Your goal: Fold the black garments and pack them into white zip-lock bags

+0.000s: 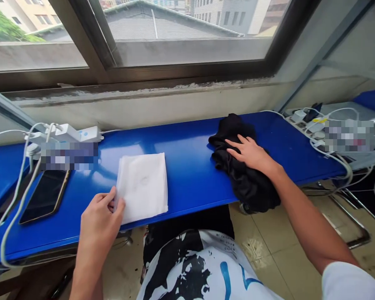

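Observation:
A folded white cloth (143, 185) lies flat on the blue table (187, 166), left of the middle and close to the front edge. My left hand (104, 214) pinches the cloth's left edge between thumb and fingers. On the right side of the table is a crumpled black cloth (253, 185), part of which hangs over the front edge. My right hand (250, 152) rests on top of the black cloth with its fingers spread. The two cloths lie apart from each other.
A phone (46, 193) lies at the left, beside white cables and chargers (67, 133). More plugs and cables (315, 125) sit at the right end. Behind the table are a wall and a window (187, 71). Metal chair legs (359, 237) stand at the lower right.

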A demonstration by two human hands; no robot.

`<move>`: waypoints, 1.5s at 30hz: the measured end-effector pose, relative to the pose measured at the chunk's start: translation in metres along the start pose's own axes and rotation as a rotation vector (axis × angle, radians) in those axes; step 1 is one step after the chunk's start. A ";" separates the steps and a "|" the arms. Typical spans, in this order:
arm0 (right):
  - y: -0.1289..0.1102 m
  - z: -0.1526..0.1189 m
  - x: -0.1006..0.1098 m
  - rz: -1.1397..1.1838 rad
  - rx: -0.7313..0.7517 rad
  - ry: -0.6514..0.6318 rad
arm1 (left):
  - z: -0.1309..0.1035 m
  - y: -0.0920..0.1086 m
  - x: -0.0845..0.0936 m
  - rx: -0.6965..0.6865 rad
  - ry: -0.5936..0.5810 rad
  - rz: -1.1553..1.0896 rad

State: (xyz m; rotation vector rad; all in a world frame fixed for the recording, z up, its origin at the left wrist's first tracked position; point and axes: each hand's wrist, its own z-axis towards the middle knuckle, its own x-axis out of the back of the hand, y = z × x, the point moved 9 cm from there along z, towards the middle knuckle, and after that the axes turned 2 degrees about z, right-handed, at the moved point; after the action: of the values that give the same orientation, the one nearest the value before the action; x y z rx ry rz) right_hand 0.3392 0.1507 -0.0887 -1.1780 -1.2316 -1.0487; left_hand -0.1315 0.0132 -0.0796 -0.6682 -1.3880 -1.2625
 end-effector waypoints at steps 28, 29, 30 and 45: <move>-0.089 -0.033 0.243 0.315 0.247 0.840 | 0.004 0.187 0.073 -0.510 -0.281 -0.725; -0.106 -0.034 0.257 0.329 0.296 0.854 | 0.009 0.216 0.077 -0.578 -0.319 -0.788; -0.120 -0.032 0.267 0.349 0.343 0.847 | 0.018 0.240 0.081 -0.631 -0.306 -0.823; -0.097 0.052 0.213 1.289 0.266 0.184 | 0.135 0.254 0.104 -0.568 -0.572 -1.147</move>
State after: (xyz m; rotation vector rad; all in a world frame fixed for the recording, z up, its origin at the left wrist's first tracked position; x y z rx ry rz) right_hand 0.2523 0.1987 0.1299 -1.2807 -0.2577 -0.0059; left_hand 0.0280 0.1830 0.1192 -0.6312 -2.0035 -2.5803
